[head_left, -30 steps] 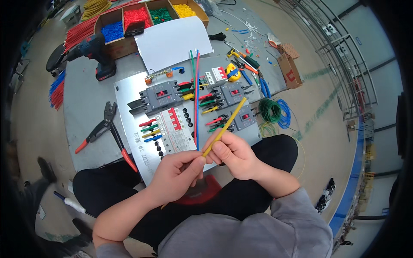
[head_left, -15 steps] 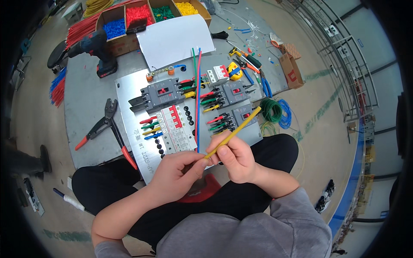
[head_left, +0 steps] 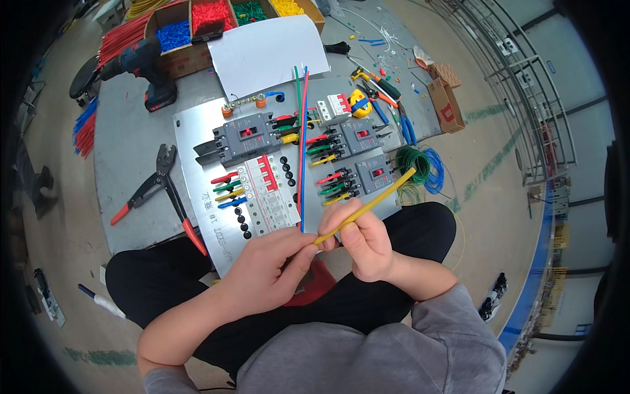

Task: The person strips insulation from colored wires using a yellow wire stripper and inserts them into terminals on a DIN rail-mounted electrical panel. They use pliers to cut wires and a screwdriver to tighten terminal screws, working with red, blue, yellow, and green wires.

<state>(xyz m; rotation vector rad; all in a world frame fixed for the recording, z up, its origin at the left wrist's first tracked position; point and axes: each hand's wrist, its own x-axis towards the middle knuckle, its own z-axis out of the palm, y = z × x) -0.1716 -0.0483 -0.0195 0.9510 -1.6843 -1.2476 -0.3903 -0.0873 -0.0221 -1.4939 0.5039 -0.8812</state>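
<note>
My left hand (head_left: 272,266) pinches the lower end of a yellow wire (head_left: 387,194) between thumb and fingertips. The fingers of my right hand (head_left: 369,246) are closed round the same wire just above, and its free end slants up to the right. Both hands are above my lap at the near edge of a metal mounting plate (head_left: 190,134). Grey circuit breakers (head_left: 246,136) and a white breaker row with red levers (head_left: 268,200) are fixed on the plate, with short coloured wire ends at them. Long red, blue and green wires (head_left: 302,151) lie across its middle.
A crimping tool (head_left: 161,177) with red handles lies left of the plate, below a cordless drill (head_left: 151,75). Boxes of coloured caps (head_left: 213,14) and a white sheet (head_left: 269,56) are at the back. Pliers (head_left: 405,121) and wire coils (head_left: 413,164) lie to the right.
The yellow wire's free end has swung a little to the right, and my right hand has shifted slightly right with it. The left hand keeps its pinch.
</note>
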